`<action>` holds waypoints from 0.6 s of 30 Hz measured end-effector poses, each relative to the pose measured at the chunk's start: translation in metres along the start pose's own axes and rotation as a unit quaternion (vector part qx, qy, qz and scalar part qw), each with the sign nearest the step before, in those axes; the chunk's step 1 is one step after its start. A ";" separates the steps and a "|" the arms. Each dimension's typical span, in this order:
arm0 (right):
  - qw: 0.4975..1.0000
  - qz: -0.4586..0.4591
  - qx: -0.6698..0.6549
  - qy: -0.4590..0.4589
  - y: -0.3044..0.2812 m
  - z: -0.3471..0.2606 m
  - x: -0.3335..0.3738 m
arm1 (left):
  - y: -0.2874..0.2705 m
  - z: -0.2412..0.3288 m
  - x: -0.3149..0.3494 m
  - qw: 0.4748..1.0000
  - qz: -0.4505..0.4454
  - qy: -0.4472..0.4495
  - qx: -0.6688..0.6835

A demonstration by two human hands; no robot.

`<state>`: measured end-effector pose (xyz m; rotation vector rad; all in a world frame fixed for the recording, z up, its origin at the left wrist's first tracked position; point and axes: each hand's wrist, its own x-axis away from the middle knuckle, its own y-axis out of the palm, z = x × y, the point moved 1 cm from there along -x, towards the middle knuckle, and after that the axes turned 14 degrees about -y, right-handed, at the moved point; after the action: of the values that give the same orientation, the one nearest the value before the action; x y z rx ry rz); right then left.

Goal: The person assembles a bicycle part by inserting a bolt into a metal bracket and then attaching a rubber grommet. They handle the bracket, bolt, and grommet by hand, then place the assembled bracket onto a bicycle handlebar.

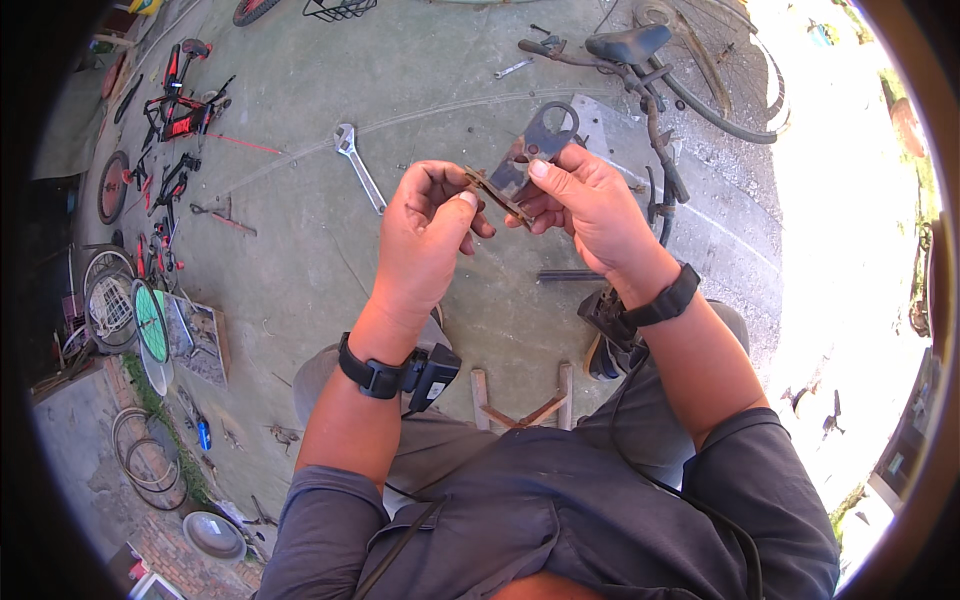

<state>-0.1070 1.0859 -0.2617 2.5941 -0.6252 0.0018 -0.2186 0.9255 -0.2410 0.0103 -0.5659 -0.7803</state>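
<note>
Between my two hands, above the floor, is a rusty dark metal bracket (512,172) with a bent flange and a large round hole at its upper end. My left hand (425,215) pinches the rusty flange edge between thumb and fingers. On the other side, my right hand (597,208) grips the bracket, its thumb pressed on the flat plate and its fingers behind it. Fingertips of both hands partly cover the lower flange. An adjustable wrench (360,168) lies on the floor just left of my left hand.
A bicycle frame with a saddle (628,45) and wheel lies at the upper right, a small spanner (514,68) nearby. Red-and-black bike parts (180,120) spread along the left. A box (200,335) stands by several wheels. Wooden legs (565,395) show between my knees.
</note>
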 end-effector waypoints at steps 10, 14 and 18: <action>0.999 -0.020 0.037 -0.023 0.002 -0.002 0.002 | -0.001 -0.004 -0.003 0.998 -0.044 -0.024 0.023; 0.998 -0.016 0.046 -0.039 0.003 -0.004 0.001 | -0.002 -0.004 -0.003 0.998 -0.049 -0.012 0.028; 0.998 -0.010 0.048 -0.049 0.002 -0.008 0.000 | -0.001 -0.004 -0.002 0.998 -0.047 -0.006 0.033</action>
<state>-0.1069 1.0881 -0.2542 2.7070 -0.6496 -0.1053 -0.2185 0.9259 -0.2454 0.0937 -0.6068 -0.8527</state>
